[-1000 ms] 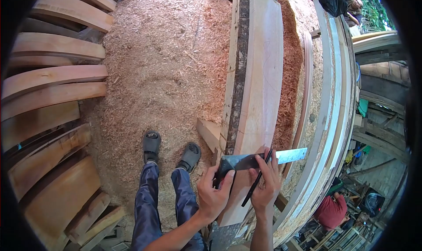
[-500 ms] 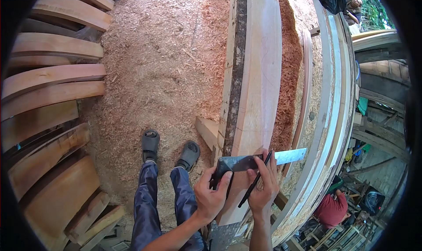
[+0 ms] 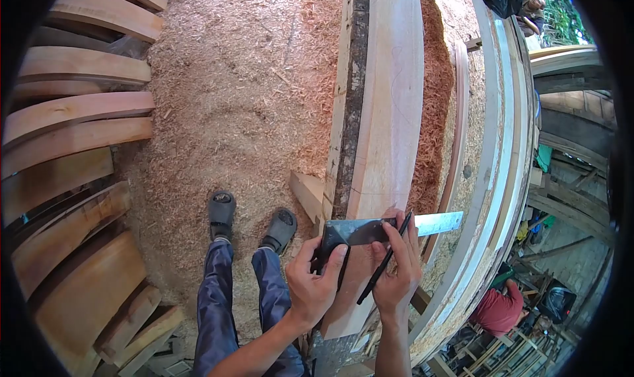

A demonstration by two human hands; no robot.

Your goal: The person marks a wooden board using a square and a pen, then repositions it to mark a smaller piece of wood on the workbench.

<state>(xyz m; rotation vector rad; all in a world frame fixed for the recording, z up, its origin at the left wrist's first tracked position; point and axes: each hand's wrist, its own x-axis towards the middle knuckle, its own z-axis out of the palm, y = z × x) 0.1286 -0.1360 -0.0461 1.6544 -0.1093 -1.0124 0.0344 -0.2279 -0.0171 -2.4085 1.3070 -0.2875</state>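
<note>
A try square with a dark handle and a metal blade [image 3: 438, 224] lies across a long, pale wooden board [image 3: 386, 119]. Its handle sits at the board's left edge, where my left hand [image 3: 312, 278] is closed around it. A black pen [image 3: 375, 276] rests in my right hand [image 3: 398, 271], slanting between the fingers. The same hand's fingertips press on the blade near the board's right side. Thin curved and straight lines show on the board's face. Parts of the square's handle are hidden by my left fingers.
Curved wooden pieces [image 3: 82, 109] are stacked along the left. Wood shavings [image 3: 224, 93] cover the floor around my sandals [image 3: 281, 226]. Long curved planks [image 3: 498, 152] run along the right side. Beyond them, a person in a red shirt [image 3: 496, 311] bends among wood scraps.
My hands, the square and the pen appear slightly higher in view, with the grip unchanged. The whole view has shifted a little.
</note>
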